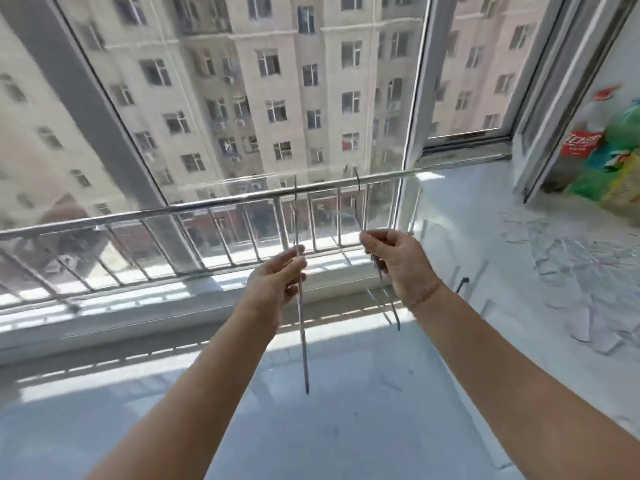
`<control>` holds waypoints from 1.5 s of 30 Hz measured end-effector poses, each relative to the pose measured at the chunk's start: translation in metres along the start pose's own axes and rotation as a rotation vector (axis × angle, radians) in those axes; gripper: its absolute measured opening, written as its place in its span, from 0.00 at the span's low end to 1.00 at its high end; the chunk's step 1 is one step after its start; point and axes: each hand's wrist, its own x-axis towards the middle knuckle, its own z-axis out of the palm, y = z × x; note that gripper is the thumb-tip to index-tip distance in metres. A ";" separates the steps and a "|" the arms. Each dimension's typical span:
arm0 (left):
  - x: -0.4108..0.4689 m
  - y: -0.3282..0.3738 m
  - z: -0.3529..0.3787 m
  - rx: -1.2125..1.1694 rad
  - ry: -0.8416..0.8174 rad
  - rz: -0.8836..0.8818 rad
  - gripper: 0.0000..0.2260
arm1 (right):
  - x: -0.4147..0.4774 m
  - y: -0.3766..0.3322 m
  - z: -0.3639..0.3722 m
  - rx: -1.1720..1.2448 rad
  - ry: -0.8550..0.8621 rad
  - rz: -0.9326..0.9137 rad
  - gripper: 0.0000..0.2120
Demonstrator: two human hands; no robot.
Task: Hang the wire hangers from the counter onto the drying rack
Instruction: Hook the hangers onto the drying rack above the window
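Observation:
A shiny metal rail [214,205] runs across the window above a row of thin bars. My left hand [273,282] grips a thin wire hanger [303,341] seen edge-on; its top reaches up across the rail and its lower end hangs over the counter. My right hand [398,261] pinches a second wire hanger [358,202] whose hook sits over the rail further right, with its lower wire trailing below the wrist. Both hangers look blurred and thin.
A pale counter [346,410] fills the foreground. Clear plastic scraps [581,271] lie on its right side. A cola bottle [585,133] and a green bag [620,161] stand at the far right by the open window frame [415,98].

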 end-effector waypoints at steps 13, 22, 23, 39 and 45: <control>-0.094 0.097 -0.305 -0.144 0.496 0.224 0.08 | -0.025 0.045 0.337 0.061 -0.549 0.112 0.03; -0.130 0.170 -0.477 -0.209 0.790 0.364 0.08 | -0.033 0.062 0.563 0.145 -0.868 0.157 0.10; -0.133 0.179 -0.497 -0.213 0.814 0.368 0.08 | -0.033 0.063 0.588 0.153 -0.892 0.157 0.11; -0.192 0.325 -0.762 -0.155 1.000 0.500 0.07 | -0.079 0.045 0.924 0.250 -1.134 0.091 0.13; -0.207 0.393 -0.867 -0.100 0.952 0.541 0.06 | -0.106 0.035 1.043 0.274 -1.054 0.041 0.14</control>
